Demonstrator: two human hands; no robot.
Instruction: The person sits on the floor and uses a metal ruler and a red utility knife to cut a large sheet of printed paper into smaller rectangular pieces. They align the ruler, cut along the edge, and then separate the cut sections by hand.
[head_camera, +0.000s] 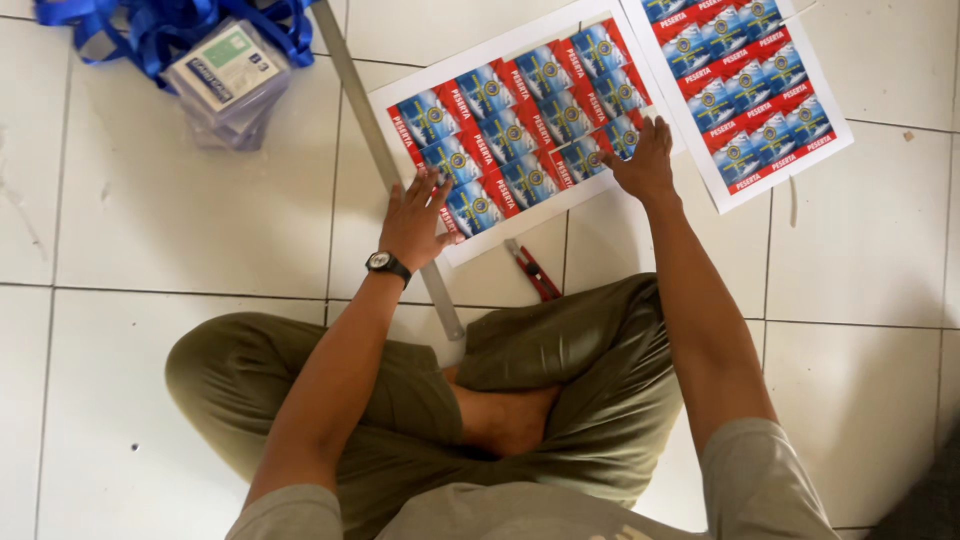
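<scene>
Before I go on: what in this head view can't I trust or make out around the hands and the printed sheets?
- Second printed sheet: top cut off by the frame edge.
- Metal ruler: middle hidden under the left hand.
- Near printed sheet: its lower corners are covered by the left hand and the right hand.
- Red cutter: too small to tell whether the blade is out.
- Stack of clear card holders: count unclear, lanyards cut off.
</scene>
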